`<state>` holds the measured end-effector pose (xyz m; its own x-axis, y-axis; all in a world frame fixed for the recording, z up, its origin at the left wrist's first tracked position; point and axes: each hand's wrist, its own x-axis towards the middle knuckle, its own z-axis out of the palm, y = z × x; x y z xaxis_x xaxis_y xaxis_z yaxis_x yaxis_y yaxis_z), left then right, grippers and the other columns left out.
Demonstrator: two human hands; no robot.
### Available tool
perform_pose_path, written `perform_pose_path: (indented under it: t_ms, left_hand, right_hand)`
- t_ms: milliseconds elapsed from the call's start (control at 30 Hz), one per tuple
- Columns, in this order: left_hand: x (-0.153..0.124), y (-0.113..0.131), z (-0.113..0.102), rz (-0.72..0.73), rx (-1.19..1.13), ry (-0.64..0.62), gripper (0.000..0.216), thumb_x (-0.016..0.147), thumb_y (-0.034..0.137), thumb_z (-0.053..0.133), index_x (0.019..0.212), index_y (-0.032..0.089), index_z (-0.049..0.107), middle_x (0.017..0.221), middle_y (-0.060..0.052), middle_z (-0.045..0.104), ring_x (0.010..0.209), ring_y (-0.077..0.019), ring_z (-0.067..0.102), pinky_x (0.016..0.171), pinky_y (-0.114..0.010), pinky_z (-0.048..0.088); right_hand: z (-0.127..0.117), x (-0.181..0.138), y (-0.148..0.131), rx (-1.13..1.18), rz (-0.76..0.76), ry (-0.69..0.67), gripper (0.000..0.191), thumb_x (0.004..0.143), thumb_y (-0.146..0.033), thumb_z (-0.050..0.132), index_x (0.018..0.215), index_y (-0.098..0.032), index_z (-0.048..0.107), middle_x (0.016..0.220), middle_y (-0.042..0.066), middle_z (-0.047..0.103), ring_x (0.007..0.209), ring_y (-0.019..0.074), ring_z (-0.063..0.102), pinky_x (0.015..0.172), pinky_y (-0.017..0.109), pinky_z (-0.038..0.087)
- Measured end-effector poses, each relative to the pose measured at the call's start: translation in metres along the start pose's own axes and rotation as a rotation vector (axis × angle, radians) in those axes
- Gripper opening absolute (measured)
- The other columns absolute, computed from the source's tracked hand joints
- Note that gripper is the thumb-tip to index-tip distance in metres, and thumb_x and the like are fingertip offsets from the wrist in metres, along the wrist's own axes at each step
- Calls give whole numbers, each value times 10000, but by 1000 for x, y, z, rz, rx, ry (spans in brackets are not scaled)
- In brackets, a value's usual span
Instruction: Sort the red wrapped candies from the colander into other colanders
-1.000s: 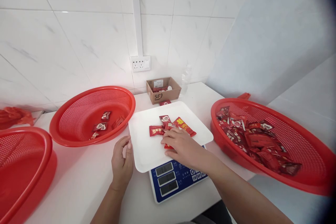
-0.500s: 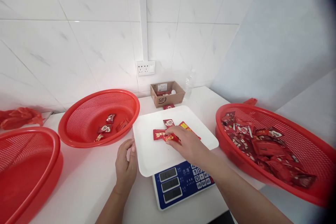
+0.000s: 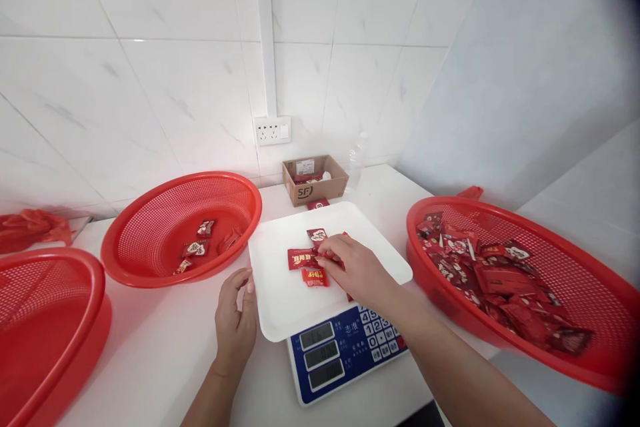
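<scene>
My right hand (image 3: 357, 273) is over the white tray (image 3: 280, 307) of a digital scale (image 3: 320, 373), its fingers pinched at a small red candy packet (image 3: 324, 256). Beside the fingertips lie a red packet with yellow print (image 3: 300, 258), a brighter red packet (image 3: 315, 278) and a dark red packet with a white label (image 3: 317, 236). Another red packet shows partly from under the palm. At the tray's left edge is my left hand (image 3: 236, 317), fingers curved and thumb apart, holding nothing.
On the right stands a red basket (image 3: 595, 287) full of red packets. A red basket (image 3: 150, 227) with several packets is at the left, and another red basket (image 3: 85, 307) nearer. Behind the tray are a cardboard box (image 3: 320, 190) and a clear bottle (image 3: 356, 160).
The bright red packet that my right hand held now lies on the tray. My right hand has shifted slightly and pinches at another packet. My left hand stays by the tray edge.
</scene>
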<state>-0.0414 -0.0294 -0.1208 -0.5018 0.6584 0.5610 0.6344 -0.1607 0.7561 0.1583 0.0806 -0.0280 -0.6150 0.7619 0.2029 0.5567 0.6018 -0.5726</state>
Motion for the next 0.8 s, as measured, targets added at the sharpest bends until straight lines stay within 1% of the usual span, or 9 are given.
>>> perform_pose_path:
  t_ms: [67,167,267,400,467,533,633,733,800]
  left_hand:
    - [0,0,0,-2,0,-4,202,936,307,456,1048,207,592,1036,-81,646,978,-218,617,848,-369,520]
    - [-1,0,0,-1,-3,-7,200,937,306,456,1049,213,594,1039,-76,645,985,-213,613,849,-359,518]
    - [-1,1,-1,2,-4,-7,198,938,303,456,1051,213,591,1041,-76,643,989,-210,609,853,-356,516]
    - [0,1,-1,-1,-1,-8,199,939,304,453,1047,211,592,1045,-80,639,994,-212,607,863,-365,513]
    - [0,0,0,-6,0,-6,198,938,304,455,1047,210,591,1049,-84,638,996,-214,606,869,-372,511]
    - [0,0,0,-7,1,-5,198,937,306,457,1044,210,592,1048,-85,638,994,-216,607,870,-378,512]
    - [0,0,0,-6,0,-4,202,936,315,454,1036,210,594,1040,-84,640,989,-219,612,867,-382,516]
    - [0,0,0,-8,3,-6,207,935,323,453,1034,210,595,1038,-83,644,991,-224,615,864,-383,518]
    - [0,1,0,-12,6,-6,209,935,325,452,1032,209,596,1038,-84,646,994,-226,616,864,-385,519]
  right_hand:
    - [0,-3,-2,-45,-102,-34,89,867,-188,622,953,-187,643,1027,59,648,996,223,574,883,379,471]
    - [3,-6,-2,-156,-223,-121,221,834,-221,678,1046,-159,679,1032,78,636,1012,247,545,917,402,455]
    - [9,-7,-1,-240,-247,-185,236,855,-187,635,1079,-141,693,1020,96,632,1012,263,534,926,427,447]
    - [14,-7,-1,-278,-285,-220,212,892,-161,552,1039,-146,704,981,96,647,991,262,540,920,439,440]
    - [15,-8,-3,-294,-309,-231,201,881,-145,539,1003,-138,700,970,99,654,959,255,550,895,425,448]
    - [16,-9,-4,-297,-321,-242,180,841,-121,555,955,-129,694,945,98,661,920,245,557,870,401,456]
    - [15,-9,-4,-284,-344,-220,178,781,-111,584,925,-128,687,920,98,666,901,244,560,868,393,454]
    - [11,-5,-2,-298,-367,-137,261,794,-83,537,1008,-138,675,944,106,666,926,251,557,894,417,442]
    - [9,-1,0,-340,-325,-121,331,802,-37,489,1061,-140,669,951,111,661,931,258,556,885,427,447]
